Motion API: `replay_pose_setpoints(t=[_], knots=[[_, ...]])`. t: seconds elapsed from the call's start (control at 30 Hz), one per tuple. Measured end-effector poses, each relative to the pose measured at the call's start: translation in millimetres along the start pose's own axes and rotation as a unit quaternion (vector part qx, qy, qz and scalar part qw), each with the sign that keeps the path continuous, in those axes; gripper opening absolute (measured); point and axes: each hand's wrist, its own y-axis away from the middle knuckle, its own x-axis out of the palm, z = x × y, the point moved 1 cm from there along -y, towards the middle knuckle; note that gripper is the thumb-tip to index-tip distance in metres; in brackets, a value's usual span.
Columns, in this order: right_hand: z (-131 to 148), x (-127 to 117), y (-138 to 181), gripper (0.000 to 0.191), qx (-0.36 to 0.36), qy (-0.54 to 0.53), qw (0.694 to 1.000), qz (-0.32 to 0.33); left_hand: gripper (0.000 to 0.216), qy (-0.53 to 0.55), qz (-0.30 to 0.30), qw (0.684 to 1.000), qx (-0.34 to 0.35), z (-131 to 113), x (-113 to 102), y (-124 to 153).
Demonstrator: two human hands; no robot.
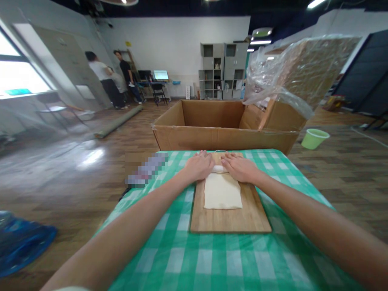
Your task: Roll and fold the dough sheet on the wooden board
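A flat sheet of pale dough (222, 193) lies on a wooden cutting board (230, 220) on the green-and-white checked table (194, 258). At the sheet's far edge lies a white rolling pin (218, 168), mostly hidden under my hands. My left hand (198, 165) rests palm down on its left part, fingers stretched forward. My right hand (241, 166) lies the same way on its right part. Both arms reach straight out over the table.
A large open cardboard box (224, 135) stands beyond the table's far edge, with a plastic-wrapped bundle (300, 70) over its right side. A green bucket (314, 138) sits on the wooden floor right, a blue bag (21, 242) at the left. People stand far back left.
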Motion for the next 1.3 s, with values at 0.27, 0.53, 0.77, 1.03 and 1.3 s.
replay_pose_setpoints(t=[0.27,0.53,0.77,1.03,1.3], knots=[[21,-9,27,0.061,0.042,-0.029,0.998,-0.035,0.046,0.065,-0.009,0.997,-0.037,-18,-17,25],[35,-13,52,0.063,0.014,-0.043,0.998,-0.046,0.047,0.118,0.009,0.992,-0.052,-39,-38,56],[46,-12,80,0.064,-0.006,-0.041,0.997,-0.068,0.058,0.087,-0.03,0.995,-0.042,-59,-38,88],[52,-17,96,0.064,-0.021,-0.041,0.996,-0.078,0.062,0.08,-0.041,0.996,-0.027,-64,-39,100],[39,-12,72,0.075,-0.011,-0.087,0.995,-0.043,0.066,0.098,-0.029,0.992,-0.072,-52,-28,78]])
